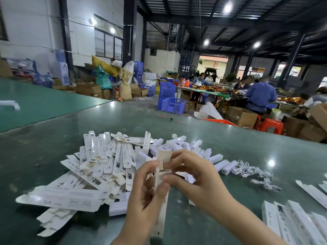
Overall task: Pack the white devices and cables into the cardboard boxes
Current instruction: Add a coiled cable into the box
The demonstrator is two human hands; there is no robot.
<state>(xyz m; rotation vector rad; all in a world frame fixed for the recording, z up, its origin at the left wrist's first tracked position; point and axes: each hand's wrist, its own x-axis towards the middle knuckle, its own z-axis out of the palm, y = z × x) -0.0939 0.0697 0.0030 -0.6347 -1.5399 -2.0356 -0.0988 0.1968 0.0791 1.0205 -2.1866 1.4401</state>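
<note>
Both my hands hold one long narrow cardboard box [161, 206] upright over the green table. My left hand [144, 193] grips its body. At the box's open top end, my right hand [198, 175] pinches the brown inner flap [164, 155]. Behind lies a heap of flat unfolded white boxes [99, 167]. White devices [178, 145] are piled behind my hands and stretch to the right. A tangle of white cables [254, 174] lies right of them. What is inside the held box is hidden.
Filled white boxes [297, 225] lie in a row at the bottom right. The green table [230, 138] ends at its far edge. Beyond it stand blue crates [170, 101], brown cartons, red stools and seated people at another table.
</note>
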